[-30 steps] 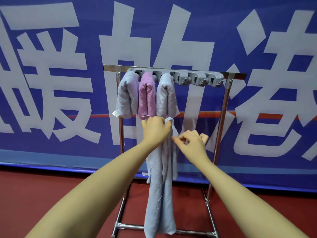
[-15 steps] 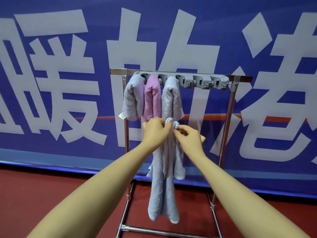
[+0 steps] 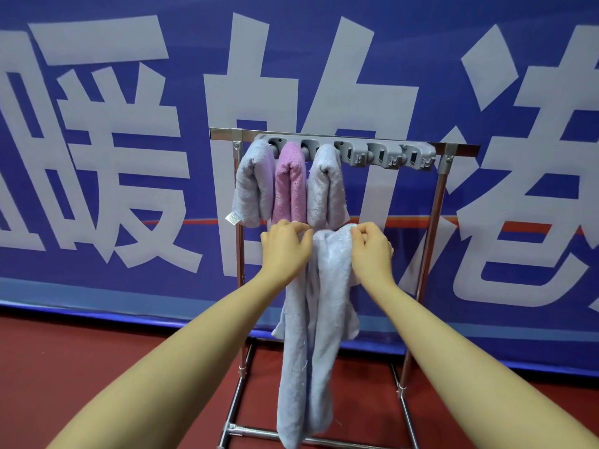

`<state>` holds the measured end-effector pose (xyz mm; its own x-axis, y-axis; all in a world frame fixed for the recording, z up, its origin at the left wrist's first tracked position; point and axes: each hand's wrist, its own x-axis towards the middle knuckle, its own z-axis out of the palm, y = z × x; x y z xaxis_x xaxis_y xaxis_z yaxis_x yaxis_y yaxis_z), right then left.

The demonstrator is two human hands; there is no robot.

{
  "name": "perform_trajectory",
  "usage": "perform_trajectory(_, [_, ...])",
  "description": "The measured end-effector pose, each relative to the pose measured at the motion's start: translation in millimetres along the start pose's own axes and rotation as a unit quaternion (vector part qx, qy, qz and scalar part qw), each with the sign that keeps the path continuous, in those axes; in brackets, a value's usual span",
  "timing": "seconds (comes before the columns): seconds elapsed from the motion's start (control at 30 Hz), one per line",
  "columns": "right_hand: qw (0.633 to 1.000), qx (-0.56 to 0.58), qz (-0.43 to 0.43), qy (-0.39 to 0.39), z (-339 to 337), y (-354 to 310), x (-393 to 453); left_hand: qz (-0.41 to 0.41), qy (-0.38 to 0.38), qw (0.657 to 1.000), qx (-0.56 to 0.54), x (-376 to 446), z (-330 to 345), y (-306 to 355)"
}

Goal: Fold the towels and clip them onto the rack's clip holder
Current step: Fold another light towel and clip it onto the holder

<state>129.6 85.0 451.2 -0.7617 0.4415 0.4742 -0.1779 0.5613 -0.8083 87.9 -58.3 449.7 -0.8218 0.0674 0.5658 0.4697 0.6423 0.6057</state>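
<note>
A long pale blue towel (image 3: 324, 319) hangs in front of the metal rack (image 3: 434, 254), draped from my two hands. My left hand (image 3: 283, 249) pinches its top left edge and my right hand (image 3: 371, 249) grips its top right fold. Above them, the grey clip holder (image 3: 382, 153) on the rack's top bar holds three folded towels: a pale blue one (image 3: 254, 186), a pink one (image 3: 290, 186) and another pale blue one (image 3: 325, 189). The holder's right-hand clips carry nothing.
A blue banner (image 3: 129, 157) with large white characters stands right behind the rack. The floor (image 3: 81, 367) is dark red. The rack's lower crossbar (image 3: 259, 431) runs just behind the towel's hanging end.
My hands have spread apart along the towel's top edge, the right one moving rightward. The towel's top has opened wider and the view has shifted a little closer.
</note>
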Motion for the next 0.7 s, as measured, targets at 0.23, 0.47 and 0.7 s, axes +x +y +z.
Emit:
perform_trajectory(0.23, [0.994,0.085,-0.044,-0.062,-2.4,-12.7,11.6,0.065,-0.063,0.995,-0.048,-17.6,2.1,12.8])
perform_trajectory(0.47, [0.975,0.176,-0.035,-0.133,-5.9,-22.3,11.0,0.062,-0.070,0.995,-0.040,-10.7,10.3,22.7])
perform_trajectory(0.7, [0.973,0.168,-0.001,-0.160,-11.3,5.0,-1.7,0.039,-0.059,0.996,-0.057,1.4,4.1,28.6])
